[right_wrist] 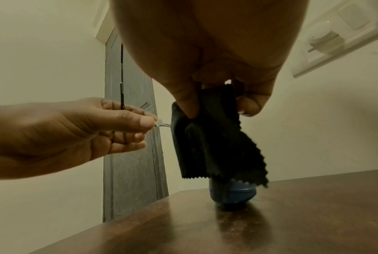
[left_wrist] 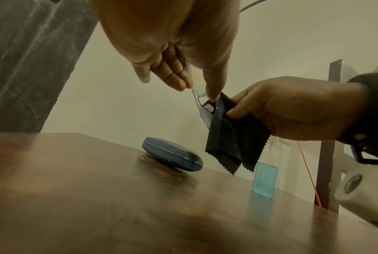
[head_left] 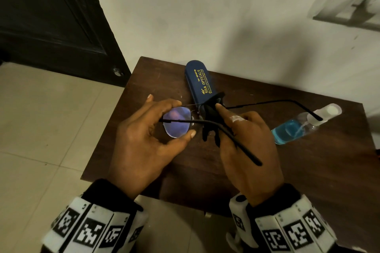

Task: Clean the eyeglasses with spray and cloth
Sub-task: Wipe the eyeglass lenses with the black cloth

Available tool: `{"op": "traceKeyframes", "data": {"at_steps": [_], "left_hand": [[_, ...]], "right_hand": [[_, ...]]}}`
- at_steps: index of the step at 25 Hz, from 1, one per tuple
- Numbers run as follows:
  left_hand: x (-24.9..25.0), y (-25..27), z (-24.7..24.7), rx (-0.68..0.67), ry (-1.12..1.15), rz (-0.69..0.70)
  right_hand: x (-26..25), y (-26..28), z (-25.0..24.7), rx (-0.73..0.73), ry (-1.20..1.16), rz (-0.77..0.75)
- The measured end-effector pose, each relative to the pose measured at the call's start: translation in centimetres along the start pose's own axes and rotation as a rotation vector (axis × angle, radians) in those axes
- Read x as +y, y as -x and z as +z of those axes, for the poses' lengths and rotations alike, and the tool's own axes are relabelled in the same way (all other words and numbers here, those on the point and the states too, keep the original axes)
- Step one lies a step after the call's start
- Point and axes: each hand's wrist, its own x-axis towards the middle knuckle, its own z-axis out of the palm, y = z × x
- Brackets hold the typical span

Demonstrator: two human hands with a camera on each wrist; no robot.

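Note:
Thin-rimmed eyeglasses [head_left: 177, 122] with open black temples are held above the brown table [head_left: 308, 170]. My left hand [head_left: 144, 139] pinches the rim of the left lens between thumb and fingers. My right hand [head_left: 246, 141] pinches a black cloth [head_left: 210, 113] folded over the other lens, which the cloth hides. In the left wrist view the cloth [left_wrist: 231, 137] hangs down with a zigzag edge beside the lens [left_wrist: 204, 115]. The right wrist view shows the cloth [right_wrist: 210, 137] under my thumb. A clear spray bottle [head_left: 298, 127] with blue liquid lies on the table at the right.
A dark blue glasses case [head_left: 200, 82] with yellow lettering lies shut at the table's back, just behind my hands. A pale wall stands behind the table, a dark door [head_left: 51, 16] at the left. Tiled floor [head_left: 41, 129] lies left of the table edge.

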Motion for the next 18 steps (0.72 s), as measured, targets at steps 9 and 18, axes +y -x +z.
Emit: {"op": "traceKeyframes", "data": {"at_steps": [9, 18], "left_hand": [[-0.6, -0.1, -0.5, 0.019, -0.009, -0.050], [-0.8, 0.1, -0.6, 0.000, 0.069, -0.184]], "right_hand": [[-1.0, 0.6, 0.2, 0.067, -0.315, -0.118], [-0.6, 0.2, 0.2, 0.017, -0.367, -0.140]]}}
